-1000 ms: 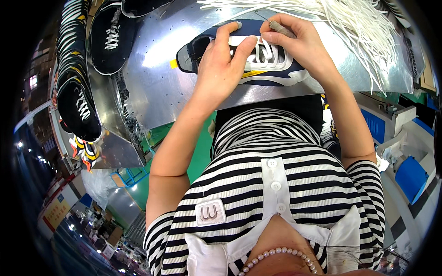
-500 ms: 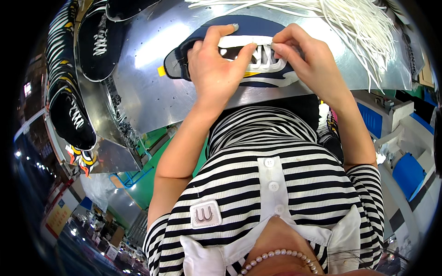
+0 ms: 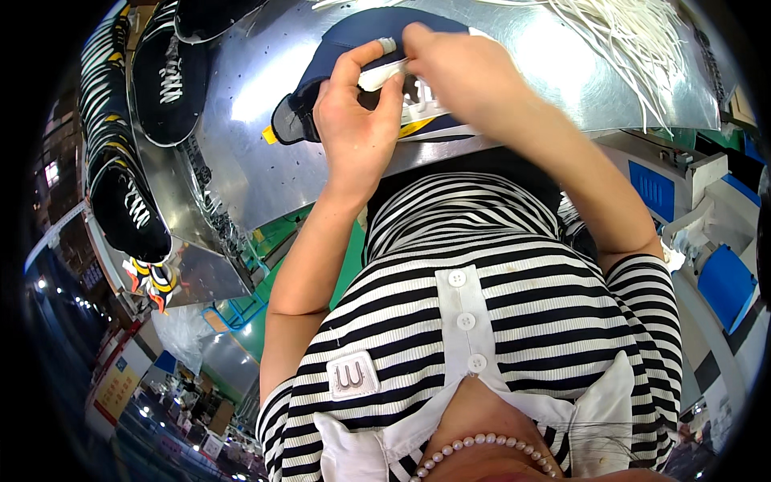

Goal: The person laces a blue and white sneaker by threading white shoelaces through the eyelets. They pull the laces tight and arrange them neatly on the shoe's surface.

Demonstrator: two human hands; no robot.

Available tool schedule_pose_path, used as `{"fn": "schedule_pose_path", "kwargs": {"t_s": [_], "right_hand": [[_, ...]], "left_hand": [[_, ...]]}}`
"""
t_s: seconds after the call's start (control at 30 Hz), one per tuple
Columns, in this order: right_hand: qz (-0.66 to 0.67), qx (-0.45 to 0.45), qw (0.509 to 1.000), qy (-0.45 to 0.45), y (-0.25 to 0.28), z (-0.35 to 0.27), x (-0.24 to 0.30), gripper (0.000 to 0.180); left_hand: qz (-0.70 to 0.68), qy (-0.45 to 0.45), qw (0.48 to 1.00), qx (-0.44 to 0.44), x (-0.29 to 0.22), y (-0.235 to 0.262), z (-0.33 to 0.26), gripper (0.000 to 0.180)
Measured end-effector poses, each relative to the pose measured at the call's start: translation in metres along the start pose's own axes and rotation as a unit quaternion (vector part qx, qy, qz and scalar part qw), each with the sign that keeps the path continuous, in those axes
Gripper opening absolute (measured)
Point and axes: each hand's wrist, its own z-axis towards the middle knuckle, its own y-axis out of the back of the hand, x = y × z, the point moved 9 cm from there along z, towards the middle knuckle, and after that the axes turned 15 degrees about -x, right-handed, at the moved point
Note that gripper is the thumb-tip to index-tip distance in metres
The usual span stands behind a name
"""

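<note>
A navy shoe [image 3: 345, 50] with white and yellow trim lies on its side on the metal table, its heel to the left and its yellow pull tab sticking out. My left hand [image 3: 353, 120] grips it, thumb and forefinger around the white lacing edge [image 3: 381, 75]. Over the front of the shoe is my right hand [image 3: 466, 76], fingertips drawn together beside my left thumb. What they pinch is hidden. White lacing [image 3: 422, 95] shows partly below the right hand, which covers the toe area.
Loose white shoelaces [image 3: 618, 52] are heaped at the table's back right. Along the left stand black laced shoes [image 3: 169, 88] and a row of striped shoes. The metal table [image 3: 257, 173] ends just in front of my body. Blue and grey equipment [image 3: 650, 189] stands to the right.
My right hand has moved left along the shoe, from the lacing near the toe to beside my left thumb. My left hand and the shoe have shifted slightly left.
</note>
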Motion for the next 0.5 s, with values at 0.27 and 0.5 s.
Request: {"fn": "schedule_pose_path", "kwargs": {"t_s": [0.27, 0.5], "right_hand": [[0.218, -0.054, 0.947, -0.229, 0.034, -0.028, -0.054, 0.023], [0.312, -0.192, 0.889, -0.276, 0.023, -0.035, -0.071, 0.02]], "left_hand": [[-0.056, 0.098, 0.993, 0.02, 0.013, -0.006, 0.005, 0.051], [-0.112, 0.215, 0.967, 0.081, 0.008, -0.018, 0.007, 0.057]]}}
